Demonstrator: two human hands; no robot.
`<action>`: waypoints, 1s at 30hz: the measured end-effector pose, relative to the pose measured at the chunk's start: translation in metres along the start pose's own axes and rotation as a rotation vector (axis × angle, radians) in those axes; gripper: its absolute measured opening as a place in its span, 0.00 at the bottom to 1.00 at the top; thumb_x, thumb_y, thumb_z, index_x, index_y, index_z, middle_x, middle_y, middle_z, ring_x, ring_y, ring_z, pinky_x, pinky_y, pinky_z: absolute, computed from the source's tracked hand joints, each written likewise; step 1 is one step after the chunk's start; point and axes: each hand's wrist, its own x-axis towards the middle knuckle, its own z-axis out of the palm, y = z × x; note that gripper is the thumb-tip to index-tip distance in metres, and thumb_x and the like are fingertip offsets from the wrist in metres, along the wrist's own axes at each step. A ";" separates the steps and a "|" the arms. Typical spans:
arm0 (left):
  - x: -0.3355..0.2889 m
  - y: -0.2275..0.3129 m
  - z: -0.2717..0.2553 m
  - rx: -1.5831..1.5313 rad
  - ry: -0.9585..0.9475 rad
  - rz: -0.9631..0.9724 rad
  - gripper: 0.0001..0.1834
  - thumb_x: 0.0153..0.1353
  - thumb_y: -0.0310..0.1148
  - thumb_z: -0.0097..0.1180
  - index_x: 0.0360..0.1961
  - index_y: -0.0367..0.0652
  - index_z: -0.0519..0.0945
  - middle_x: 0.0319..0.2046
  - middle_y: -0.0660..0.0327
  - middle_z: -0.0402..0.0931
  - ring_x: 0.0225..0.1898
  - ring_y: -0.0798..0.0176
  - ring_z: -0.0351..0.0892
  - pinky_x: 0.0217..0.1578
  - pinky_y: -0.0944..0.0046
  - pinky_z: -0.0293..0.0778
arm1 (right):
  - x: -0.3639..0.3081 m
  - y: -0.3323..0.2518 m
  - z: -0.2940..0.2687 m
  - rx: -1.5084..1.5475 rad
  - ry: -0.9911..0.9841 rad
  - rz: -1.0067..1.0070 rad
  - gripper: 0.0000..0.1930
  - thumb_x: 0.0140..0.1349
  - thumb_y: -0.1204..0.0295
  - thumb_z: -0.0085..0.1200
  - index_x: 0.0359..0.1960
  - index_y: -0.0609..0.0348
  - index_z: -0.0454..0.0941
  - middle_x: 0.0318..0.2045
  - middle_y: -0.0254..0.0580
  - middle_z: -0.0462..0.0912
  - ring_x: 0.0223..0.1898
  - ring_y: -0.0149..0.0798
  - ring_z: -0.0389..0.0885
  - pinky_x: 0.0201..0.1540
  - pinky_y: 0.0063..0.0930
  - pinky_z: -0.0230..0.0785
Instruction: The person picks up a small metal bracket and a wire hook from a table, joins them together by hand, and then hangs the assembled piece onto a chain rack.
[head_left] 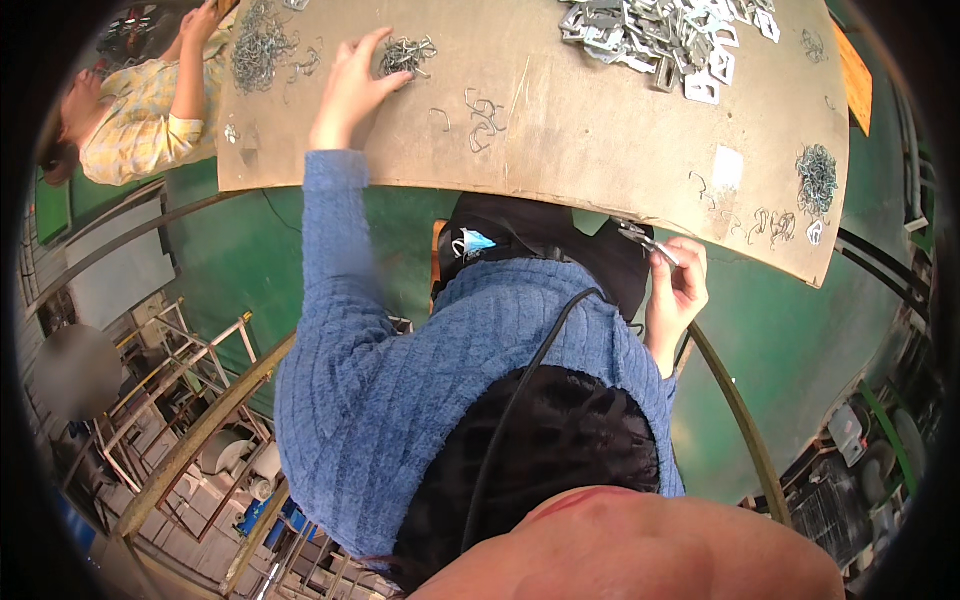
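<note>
My left hand [357, 83] reaches over the table at the left. Its thumb and fingers are apart on either side of a small heap of bent wire hooks [408, 57], and I see nothing held in it. My right hand [676, 291] is low at the table's near edge, right of my lap. Its fingers are closed on a slim silver metal piece [640, 238] that points up and left; its exact kind is too small to tell. Several loose wire hooks [485, 122] lie on the table between my hands.
A large pile of flat silver metal frames [660, 45] covers the far middle of the brown table [560, 150]. More hooks lie in a heap [263, 55] at far left and another heap [817, 180] at right. A person in a checked shirt [140, 115] sits at the left.
</note>
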 end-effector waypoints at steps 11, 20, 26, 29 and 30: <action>0.025 0.041 0.009 -0.678 -0.322 0.053 0.16 0.53 0.20 0.53 0.44 0.42 0.77 0.36 0.61 0.78 0.39 0.68 0.76 0.40 0.67 0.73 | -0.002 -0.006 0.012 -0.023 -0.009 -0.028 0.07 0.50 0.82 0.62 0.32 0.61 0.80 0.33 0.40 0.77 0.37 0.33 0.74 0.40 0.23 0.67; 0.015 0.047 0.031 -0.741 -0.278 0.212 0.09 0.58 0.27 0.55 0.41 0.43 0.78 0.42 0.60 0.75 0.43 0.67 0.76 0.45 0.67 0.71 | -0.006 -0.001 0.008 -0.046 -0.046 -0.027 0.07 0.49 0.82 0.62 0.31 0.62 0.80 0.32 0.41 0.77 0.36 0.34 0.74 0.40 0.24 0.67; -0.002 0.061 0.048 -0.416 -0.282 0.397 0.13 0.57 0.35 0.59 0.44 0.45 0.79 0.46 0.64 0.75 0.47 0.62 0.75 0.50 0.62 0.69 | -0.009 0.000 0.007 -0.062 -0.043 -0.047 0.07 0.49 0.82 0.62 0.30 0.62 0.80 0.32 0.41 0.77 0.37 0.35 0.74 0.41 0.25 0.68; -0.004 0.055 0.064 -0.207 -0.004 0.223 0.18 0.55 0.39 0.61 0.48 0.49 0.78 0.48 0.59 0.74 0.49 0.55 0.74 0.52 0.56 0.68 | -0.009 -0.002 0.006 -0.068 -0.036 -0.032 0.07 0.49 0.82 0.62 0.30 0.62 0.80 0.32 0.41 0.77 0.36 0.35 0.74 0.40 0.25 0.68; -0.004 0.053 0.068 -0.071 0.113 0.181 0.19 0.55 0.39 0.61 0.48 0.50 0.78 0.48 0.59 0.73 0.49 0.55 0.74 0.52 0.56 0.68 | -0.009 0.000 0.006 -0.064 -0.035 -0.032 0.07 0.49 0.83 0.62 0.30 0.62 0.80 0.32 0.41 0.77 0.36 0.35 0.74 0.40 0.25 0.68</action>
